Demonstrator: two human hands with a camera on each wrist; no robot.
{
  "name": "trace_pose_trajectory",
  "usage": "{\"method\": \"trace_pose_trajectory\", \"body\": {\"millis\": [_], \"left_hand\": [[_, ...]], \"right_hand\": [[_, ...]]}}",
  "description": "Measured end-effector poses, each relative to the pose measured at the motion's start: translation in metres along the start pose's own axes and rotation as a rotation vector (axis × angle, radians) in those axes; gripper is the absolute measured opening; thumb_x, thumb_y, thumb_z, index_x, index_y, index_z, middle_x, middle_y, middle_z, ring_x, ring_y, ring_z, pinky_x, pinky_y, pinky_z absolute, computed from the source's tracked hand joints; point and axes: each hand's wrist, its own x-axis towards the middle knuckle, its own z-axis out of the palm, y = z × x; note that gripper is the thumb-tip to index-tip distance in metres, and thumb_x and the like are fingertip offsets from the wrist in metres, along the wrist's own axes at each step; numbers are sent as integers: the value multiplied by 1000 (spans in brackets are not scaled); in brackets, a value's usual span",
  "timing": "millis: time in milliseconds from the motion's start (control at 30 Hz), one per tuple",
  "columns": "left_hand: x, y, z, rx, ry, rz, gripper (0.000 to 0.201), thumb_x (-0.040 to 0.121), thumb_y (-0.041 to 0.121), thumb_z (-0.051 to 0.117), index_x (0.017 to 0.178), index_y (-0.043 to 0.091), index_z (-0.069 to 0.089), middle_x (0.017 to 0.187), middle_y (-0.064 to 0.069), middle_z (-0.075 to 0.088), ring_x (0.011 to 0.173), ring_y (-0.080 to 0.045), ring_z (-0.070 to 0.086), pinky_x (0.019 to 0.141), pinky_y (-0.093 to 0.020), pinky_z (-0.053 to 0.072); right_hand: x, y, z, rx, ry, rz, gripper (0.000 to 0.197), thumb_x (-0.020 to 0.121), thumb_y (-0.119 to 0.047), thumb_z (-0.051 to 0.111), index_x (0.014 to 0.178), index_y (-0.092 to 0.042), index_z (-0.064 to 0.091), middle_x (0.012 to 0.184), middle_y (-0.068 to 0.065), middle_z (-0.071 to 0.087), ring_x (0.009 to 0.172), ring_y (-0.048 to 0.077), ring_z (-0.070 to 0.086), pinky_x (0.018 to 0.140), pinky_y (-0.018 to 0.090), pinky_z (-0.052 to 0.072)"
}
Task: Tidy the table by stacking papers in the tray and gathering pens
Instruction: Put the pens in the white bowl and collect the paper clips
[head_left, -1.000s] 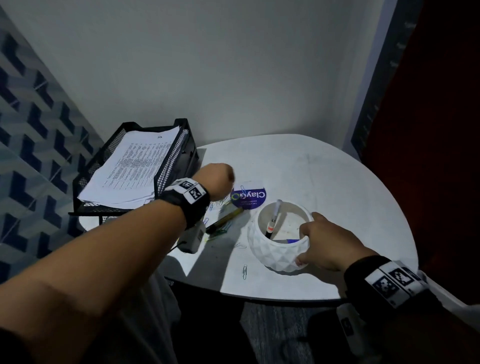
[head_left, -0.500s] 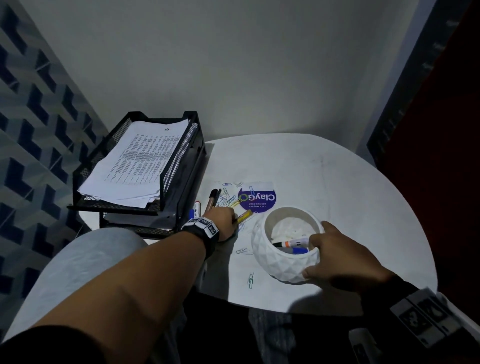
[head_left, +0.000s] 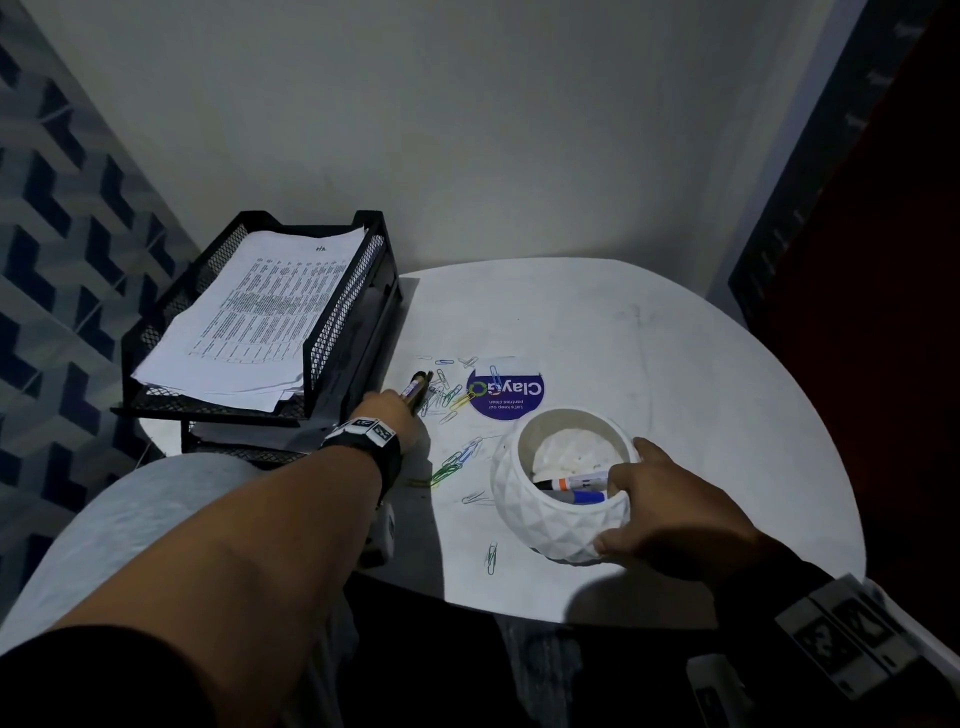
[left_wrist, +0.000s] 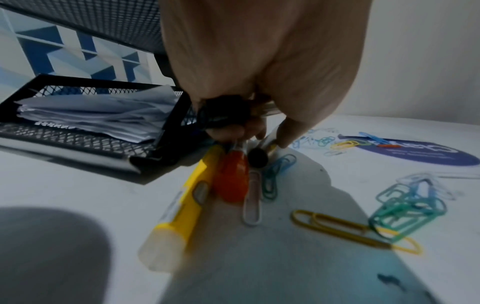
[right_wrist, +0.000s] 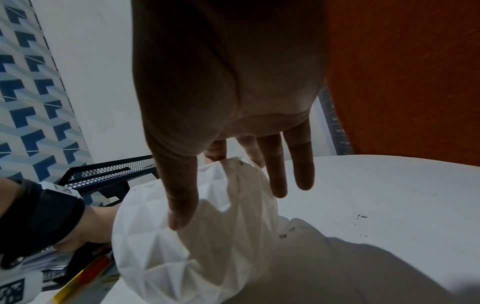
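The right hand (head_left: 670, 514) cups the near side of the white faceted bowl (head_left: 550, 525), thumb on its wall, where two markers (head_left: 576, 488) already lie. Left of the bowl, the left hand (head_left: 395, 421), empty half a second ago, now clamps a bundle of pens (head_left: 415, 389) among scattered paper clips (head_left: 452, 467); they likely go into the bowl next. Beyond, papers (head_left: 254, 317) sit stacked in the mesh tray (head_left: 358, 306).
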Motion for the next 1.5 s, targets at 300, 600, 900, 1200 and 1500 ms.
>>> {"method": "trace_pose_trajectory", "body": {"millis": [300,600,900,1200,1500], "left_hand": [[-5,-5,-8,-42,-33,-12,41,96,26,50,128,1,55,128,-20,60,115,-38,61,91,-40,50],[-81,51,-95,-390,-114,554,11,101,26,49,101,16,51,87,-9,70,59,-20,64,48,-32,50],[-172,117,-96,839,-132,783,18,94,25,51,97,16,66,76,4,59,65,-20,55,52,-26,33],[-201,149,-53,737,64,1019,28,90,41,62,101,18,71,90,-1,68,76,-26,64,49,-25,35],[-151,89,-64,-89,-45,799,37,83,45,74,115,27,68,106,8,71,94,-12,64,82,-26,49]], "right_hand": [[-1,-2,-2,-5,20,10,63,55,-68,75,108,-36,67,125,-13,43,96,15,65,83,38,58],[0,-1,-1,9,44,33,61,58,-58,84,113,-36,66,120,-11,41,94,20,65,80,35,53],[-8,1,1,-26,49,5,50,59,-56,86,98,-37,61,118,-10,41,93,21,64,70,32,48],[-21,7,0,-66,49,-3,48,60,-56,86,87,-39,51,117,-8,39,88,18,62,66,31,45],[-15,4,-6,-39,66,-1,45,63,-52,86,93,-39,55,125,-9,40,96,22,64,81,35,54]]}}
